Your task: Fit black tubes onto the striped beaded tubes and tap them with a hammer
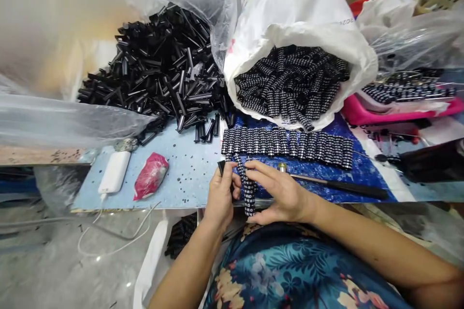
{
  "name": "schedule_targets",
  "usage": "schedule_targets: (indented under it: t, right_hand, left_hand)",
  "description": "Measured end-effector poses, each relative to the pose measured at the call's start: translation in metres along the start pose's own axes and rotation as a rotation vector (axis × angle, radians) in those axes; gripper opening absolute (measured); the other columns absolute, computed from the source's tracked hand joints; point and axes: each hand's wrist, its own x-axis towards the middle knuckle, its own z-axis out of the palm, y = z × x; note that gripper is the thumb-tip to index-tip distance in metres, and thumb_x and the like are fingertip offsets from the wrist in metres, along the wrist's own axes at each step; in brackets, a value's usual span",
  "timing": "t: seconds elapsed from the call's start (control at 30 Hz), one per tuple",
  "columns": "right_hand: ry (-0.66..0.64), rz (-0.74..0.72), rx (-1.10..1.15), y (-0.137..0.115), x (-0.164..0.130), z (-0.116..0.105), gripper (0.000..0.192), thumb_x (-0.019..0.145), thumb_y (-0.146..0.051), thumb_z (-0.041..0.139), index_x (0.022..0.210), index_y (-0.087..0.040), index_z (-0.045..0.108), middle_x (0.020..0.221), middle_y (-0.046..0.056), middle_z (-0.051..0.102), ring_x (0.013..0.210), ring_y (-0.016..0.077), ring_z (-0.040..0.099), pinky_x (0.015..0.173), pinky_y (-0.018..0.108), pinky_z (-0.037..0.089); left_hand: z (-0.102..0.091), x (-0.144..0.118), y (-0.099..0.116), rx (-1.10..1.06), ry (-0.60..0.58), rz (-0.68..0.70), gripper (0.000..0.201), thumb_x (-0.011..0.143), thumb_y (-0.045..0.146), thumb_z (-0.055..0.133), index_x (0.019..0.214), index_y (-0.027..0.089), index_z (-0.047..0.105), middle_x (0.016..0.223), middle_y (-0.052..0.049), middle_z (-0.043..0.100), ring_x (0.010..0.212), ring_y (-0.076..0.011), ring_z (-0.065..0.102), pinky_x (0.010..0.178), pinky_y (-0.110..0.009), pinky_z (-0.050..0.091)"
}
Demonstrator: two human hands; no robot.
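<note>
Black tube with white-printed bands (248, 193), held upright-ish at the near tabletop (188, 174) edge. Right hand (281, 193) grips it, fingers curled over its top; left hand (219, 193) pinches a small plain black piece (221, 167) against it. Both forearms angle in from below. One row of printed tubes (290, 144) lies side by side on the blue mat, too many to count. One white bag (300, 34) of printed tubes, one heap of plain black tubes (163, 67), one white charger (115, 171), one red pouch (150, 176).
</note>
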Motion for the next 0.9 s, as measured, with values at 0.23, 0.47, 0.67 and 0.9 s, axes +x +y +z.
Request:
schedule_targets:
  t: [0.23,0.47,0.67,0.9]
  right_hand:
    - [-0.013,0.033,0.032,0.001,-0.003,0.004,0.090,0.084,-0.049,0.074,0.150,-0.007,0.029,0.138,0.028,0.045,0.132,0.0337,0.047,0.106,0.048,0.048]
    - [0.009,-0.065,-0.081,0.003,0.008,0.015,0.083,0.086,-0.042,0.073,0.147,-0.005,0.032,0.135,0.030,0.045,0.131,0.0359,0.046,0.105,0.052,0.048]
    - [-0.002,-0.033,-0.154,0.011,-0.001,0.019,0.081,0.090,-0.044,0.070,0.149,-0.006,0.030,0.138,0.029,0.043,0.133,0.0350,0.044,0.104,0.051,0.049]
    - [-0.024,-0.072,-0.133,0.010,-0.009,0.011,0.074,0.095,-0.042,0.062,0.148,-0.003,0.030,0.137,0.031,0.042,0.135,0.0358,0.041,0.104,0.051,0.049]
  left_hand:
    - [-0.005,-0.007,-0.001,-0.187,-0.012,-0.085,0.041,0.067,0.045,0.084,0.090,0.017,0.066,0.078,0.000,0.060,0.067,-0.0087,0.052,0.064,-0.020,0.044]
    - [0.008,-0.004,-0.011,-0.121,0.008,0.006,0.040,0.074,0.052,0.078,0.094,0.017,0.072,0.083,-0.001,0.066,0.078,-0.0122,0.059,0.075,-0.023,0.049]
    - [0.008,-0.007,-0.009,-0.319,-0.019,-0.106,0.037,0.068,0.042,0.085,0.092,0.016,0.075,0.100,-0.007,0.071,0.096,-0.0180,0.064,0.089,-0.028,0.050]
    - [0.004,-0.009,-0.009,-0.363,-0.033,-0.204,0.036,0.062,0.025,0.090,0.095,0.019,0.076,0.103,-0.004,0.072,0.092,-0.0127,0.065,0.093,-0.025,0.050]
